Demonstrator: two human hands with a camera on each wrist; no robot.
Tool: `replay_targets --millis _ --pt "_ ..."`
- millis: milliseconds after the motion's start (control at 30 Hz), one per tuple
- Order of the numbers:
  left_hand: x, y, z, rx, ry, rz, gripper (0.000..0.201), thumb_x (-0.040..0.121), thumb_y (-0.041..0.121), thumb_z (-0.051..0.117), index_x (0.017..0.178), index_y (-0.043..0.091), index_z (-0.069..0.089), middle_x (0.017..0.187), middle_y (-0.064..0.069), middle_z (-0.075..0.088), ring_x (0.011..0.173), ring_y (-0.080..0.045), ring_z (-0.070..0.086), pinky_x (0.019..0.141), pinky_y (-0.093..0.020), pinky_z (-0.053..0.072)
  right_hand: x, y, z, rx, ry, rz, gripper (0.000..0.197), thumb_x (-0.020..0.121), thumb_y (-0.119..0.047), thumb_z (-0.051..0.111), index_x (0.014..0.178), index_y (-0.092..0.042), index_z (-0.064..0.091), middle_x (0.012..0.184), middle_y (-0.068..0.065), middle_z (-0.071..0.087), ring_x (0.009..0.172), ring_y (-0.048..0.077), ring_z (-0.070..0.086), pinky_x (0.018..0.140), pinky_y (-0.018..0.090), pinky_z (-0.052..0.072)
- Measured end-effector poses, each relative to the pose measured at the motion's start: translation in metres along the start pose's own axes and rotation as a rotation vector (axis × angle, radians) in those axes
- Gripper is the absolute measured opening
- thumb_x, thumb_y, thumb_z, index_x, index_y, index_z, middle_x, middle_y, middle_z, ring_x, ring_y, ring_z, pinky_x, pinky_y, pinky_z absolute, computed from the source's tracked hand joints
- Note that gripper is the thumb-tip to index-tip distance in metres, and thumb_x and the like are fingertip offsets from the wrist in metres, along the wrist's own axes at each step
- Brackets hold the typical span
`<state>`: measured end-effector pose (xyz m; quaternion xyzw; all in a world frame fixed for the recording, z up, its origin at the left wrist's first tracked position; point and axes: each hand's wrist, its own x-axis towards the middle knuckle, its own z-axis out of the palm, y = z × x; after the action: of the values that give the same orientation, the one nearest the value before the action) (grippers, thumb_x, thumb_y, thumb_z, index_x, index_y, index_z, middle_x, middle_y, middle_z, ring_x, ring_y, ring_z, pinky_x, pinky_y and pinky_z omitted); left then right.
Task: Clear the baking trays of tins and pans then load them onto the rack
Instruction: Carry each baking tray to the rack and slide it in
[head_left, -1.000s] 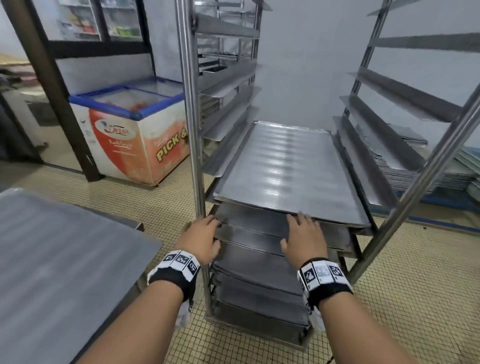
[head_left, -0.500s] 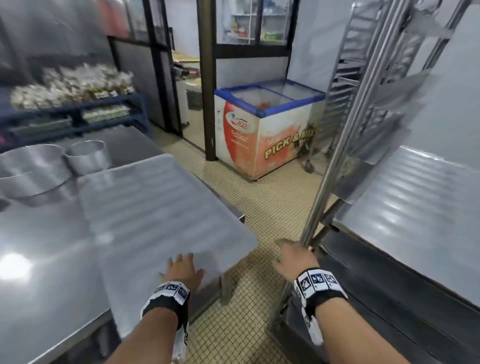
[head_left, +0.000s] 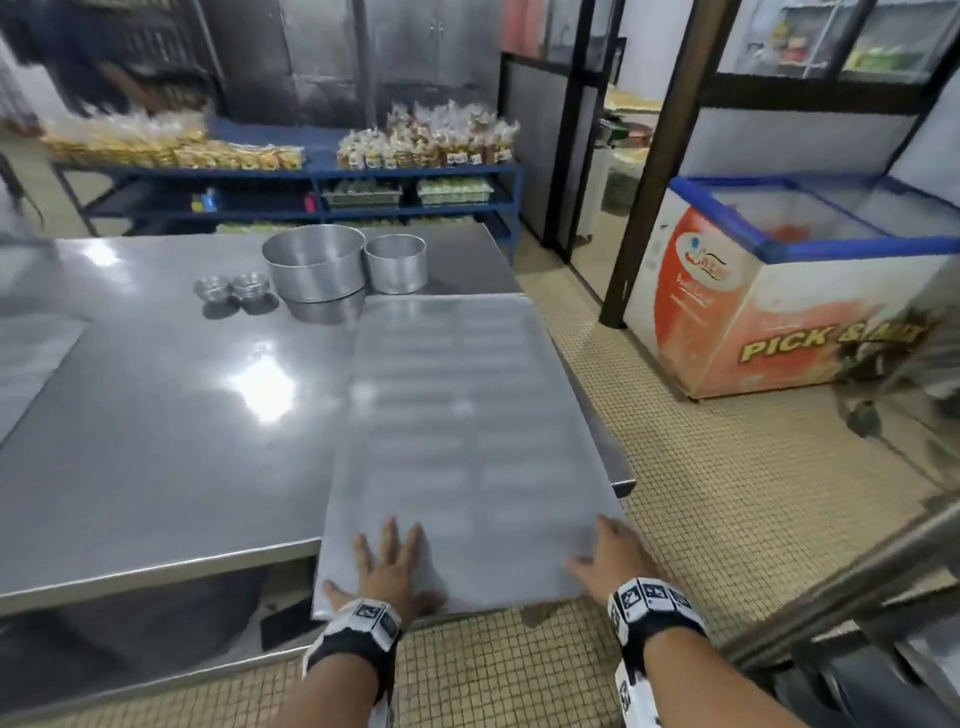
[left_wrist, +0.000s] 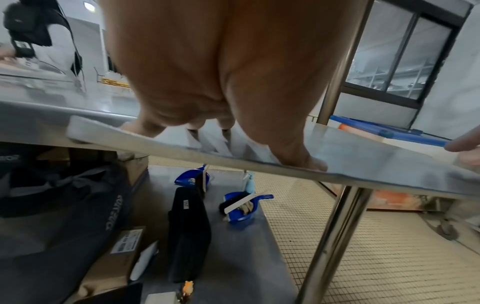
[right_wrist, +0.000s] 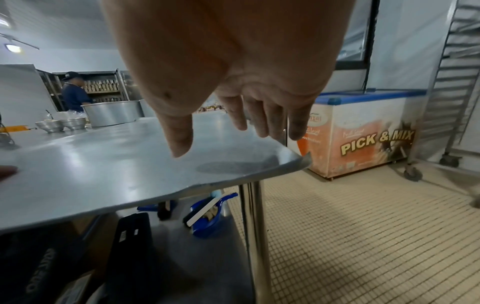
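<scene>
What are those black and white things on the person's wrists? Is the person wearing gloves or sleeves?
No gloves: both hands are bare, and the forearms show no sleeves. The left hand and the right hand each have a black wristband behind them. On top of each band sits a white block printed with black square patterns, like little pixel codes.

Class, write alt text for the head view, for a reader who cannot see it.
Two hands, left hand flat and right hand at the corner, reach a bare baking tray overhanging a steel table. Behind it stand round pans.
</scene>
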<state>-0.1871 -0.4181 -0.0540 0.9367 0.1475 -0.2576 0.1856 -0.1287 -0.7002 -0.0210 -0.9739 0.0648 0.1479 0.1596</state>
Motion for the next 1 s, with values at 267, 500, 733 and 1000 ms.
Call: replay_targets --millis 267,500,733,1000 --pt "-0.042 -0.012 0.017 0.041 -0.012 -0.035 0.109 0.082 0.073 0.06 0.154 0.049 -0.018 0.161 0.012 -0.035 0.153 -0.031 -0.022 0.11 -0.081 0.007 0.001 0.0 0.026 0.149 -0.088 0.179 0.151 0.052 -0.074 0.078 0.155 -0.01 -0.01 0.162 0.015 -0.014 0.15 0.033 -0.012 0.122 0.049 -0.001" --pt "-0.068 -0.021 0.033 0.051 0.096 -0.122 0.128 0.069 0.083 0.062 0.153 0.043 -0.026 0.166 0.003 -0.027 0.156 -0.032 -0.011 0.117 -0.069 0.021 -0.016 0.009 0.043 0.196 -0.072 0.177 0.161 0.043 -0.083 0.076 0.155 -0.013 -0.015 0.162 0.015 -0.021 0.15 0.032 -0.018 0.12 0.046 -0.011" --pt "-0.053 -0.068 0.014 -0.759 0.281 -0.571 0.152 0.028 0.062 0.096 0.152 0.011 0.024 0.145 -0.022 0.048 0.131 -0.043 0.05 0.107 -0.058 0.045 -0.03 0.001 0.042 0.306 -0.024 0.318 0.175 0.023 -0.068 0.091 0.155 -0.008 -0.008 0.161 0.016 0.005 0.149 0.035 0.009 0.12 0.052 0.019" --pt "-0.072 -0.101 0.001 -0.82 0.27 -0.606 0.098 0.044 0.04 0.102 0.121 0.004 0.052 0.117 -0.016 0.066 0.11 -0.038 0.062 0.096 -0.049 0.054 -0.049 -0.011 0.053 0.365 -0.034 0.435 0.166 0.003 -0.059 0.092 0.143 -0.003 0.023 0.149 0.017 0.026 0.139 0.038 0.029 0.112 0.057 0.032"
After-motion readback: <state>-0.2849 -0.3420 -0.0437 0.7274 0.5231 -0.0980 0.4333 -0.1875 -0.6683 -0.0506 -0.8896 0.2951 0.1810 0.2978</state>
